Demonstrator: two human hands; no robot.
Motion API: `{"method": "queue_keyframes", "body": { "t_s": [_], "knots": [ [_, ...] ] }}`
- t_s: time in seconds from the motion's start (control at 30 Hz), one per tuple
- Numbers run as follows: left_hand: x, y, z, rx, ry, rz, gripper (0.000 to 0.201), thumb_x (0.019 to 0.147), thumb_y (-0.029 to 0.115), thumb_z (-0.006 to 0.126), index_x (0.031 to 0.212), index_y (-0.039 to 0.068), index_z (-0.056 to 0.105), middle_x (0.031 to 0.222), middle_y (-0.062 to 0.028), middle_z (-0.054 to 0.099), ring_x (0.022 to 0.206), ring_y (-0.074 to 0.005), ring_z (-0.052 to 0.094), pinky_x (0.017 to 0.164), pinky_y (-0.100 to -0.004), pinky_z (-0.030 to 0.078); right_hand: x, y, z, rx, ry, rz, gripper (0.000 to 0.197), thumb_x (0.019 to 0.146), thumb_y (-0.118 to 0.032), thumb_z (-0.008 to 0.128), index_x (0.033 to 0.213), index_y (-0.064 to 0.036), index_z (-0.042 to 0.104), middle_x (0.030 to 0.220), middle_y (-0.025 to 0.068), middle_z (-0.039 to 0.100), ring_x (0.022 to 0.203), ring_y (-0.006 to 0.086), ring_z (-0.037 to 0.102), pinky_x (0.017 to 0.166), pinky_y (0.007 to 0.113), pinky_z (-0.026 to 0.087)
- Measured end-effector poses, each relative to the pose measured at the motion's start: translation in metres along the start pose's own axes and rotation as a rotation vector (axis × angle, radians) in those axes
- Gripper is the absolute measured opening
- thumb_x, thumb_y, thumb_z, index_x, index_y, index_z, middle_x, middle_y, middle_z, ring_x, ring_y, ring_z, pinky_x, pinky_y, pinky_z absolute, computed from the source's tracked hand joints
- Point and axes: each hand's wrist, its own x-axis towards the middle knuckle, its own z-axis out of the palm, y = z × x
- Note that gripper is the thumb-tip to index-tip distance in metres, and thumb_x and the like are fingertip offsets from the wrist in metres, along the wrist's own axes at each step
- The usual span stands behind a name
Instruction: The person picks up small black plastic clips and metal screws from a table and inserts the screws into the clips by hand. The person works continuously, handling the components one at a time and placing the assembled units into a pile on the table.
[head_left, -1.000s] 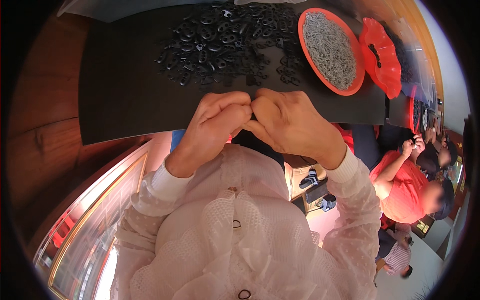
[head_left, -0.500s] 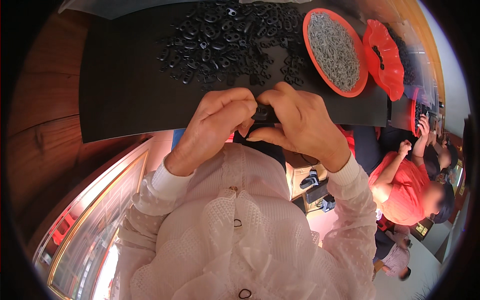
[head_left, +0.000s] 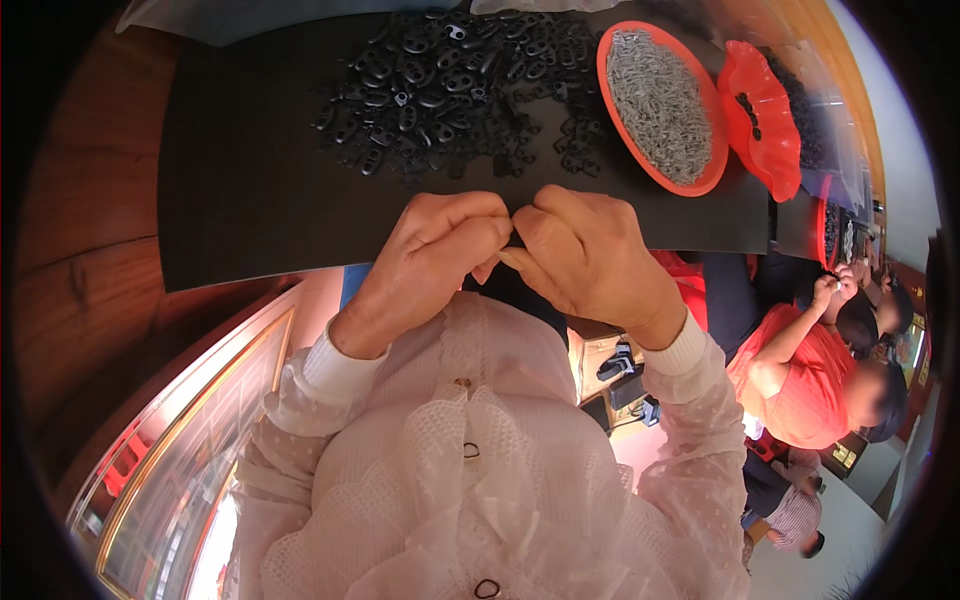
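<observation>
My left hand [head_left: 445, 240] and my right hand [head_left: 590, 250] meet at the table's near edge, both with fingers curled closed. Between their fingertips they pinch a small black plastic cord lock piece, now almost wholly hidden by the fingers. Beyond my hands, a loose pile of black two-holed cord lock parts [head_left: 440, 85] spreads over the dark tabletop [head_left: 250, 180]. To the right of the pile, an orange-red bowl [head_left: 722, 150] holds a heap of small grey metal springs [head_left: 660, 105].
A wavy-rimmed red dish [head_left: 765, 150] with a few black pieces stands right of the spring bowl. Clear plastic bags [head_left: 830, 120] of dark parts lie beyond it. At the right, a person in a red shirt [head_left: 795, 375] works with raised hands. Below the table sits an open carton [head_left: 590, 360].
My right hand has closed its fingers and come against the left. The black piece seen between my hands has become covered. The person at the right has brought their hands together.
</observation>
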Motion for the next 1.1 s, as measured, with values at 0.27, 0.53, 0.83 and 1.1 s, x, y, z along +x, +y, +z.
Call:
{"method": "queue_keyframes", "body": {
  "t_s": [0.27,0.53,0.83,1.1],
  "knots": [
    [0.002,-0.007,0.004,0.105,-0.013,0.188,0.023,0.089,0.007,0.050,0.067,0.001,0.052,0.058,0.0017,0.047,0.056,-0.0042,0.041,0.048,-0.0236,0.032,-0.015,-0.002,-0.006,0.341,-0.027,0.320,0.020,0.083,-0.017,0.069,0.085,-0.0013,0.056,0.074,0.0109,0.054,0.058,0.0265,0.056,0.052,0.035,0.046],
    [0.005,-0.010,0.006,0.139,-0.003,0.246,0.024,0.090,0.002,0.051,0.066,0.000,0.047,0.057,0.0023,0.044,0.054,-0.0040,0.037,0.047,-0.0238,0.031,-0.058,0.106,-0.106,-0.087,0.460,0.853,0.027,0.094,-0.024,0.060,0.096,0.0029,0.064,0.073,-0.0005,0.057,0.068,0.0051,0.048,0.059,0.023,0.040],
    [0.004,-0.015,0.004,0.174,0.000,0.290,0.025,0.091,0.003,0.051,0.066,0.000,0.047,0.056,0.0010,0.045,0.054,-0.0041,0.038,0.047,-0.0241,0.031,-0.074,0.137,-0.139,-0.144,0.508,0.916,0.028,0.095,-0.023,0.058,0.104,0.0030,0.064,0.068,-0.0013,0.052,0.064,0.0037,0.043,0.056,0.023,0.038],
    [0.002,-0.012,0.006,0.174,0.012,0.294,0.027,0.092,0.005,0.053,0.066,0.000,0.046,0.056,0.0007,0.045,0.052,-0.0038,0.037,0.046,-0.0248,0.031,-0.012,0.080,-0.065,-0.025,0.097,0.400,0.016,0.089,-0.007,0.058,0.105,-0.0044,0.061,0.084,0.0079,0.062,0.071,0.0258,0.059,0.063,0.036,0.046]
  ]
}}
